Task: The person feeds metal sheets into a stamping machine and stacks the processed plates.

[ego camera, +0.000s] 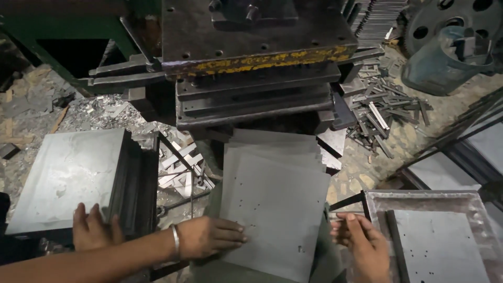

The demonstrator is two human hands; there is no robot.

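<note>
Fingers (350,222) loosely curled — right hand (367,246) beside grey sheet (277,209)

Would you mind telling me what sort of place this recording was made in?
Most likely a small metal-stamping workshop: a heavy dark steel press stands over a fanned stack of thin grey metal sheets, and cut grey metal strips lie scattered on the dusty floor.
</note>
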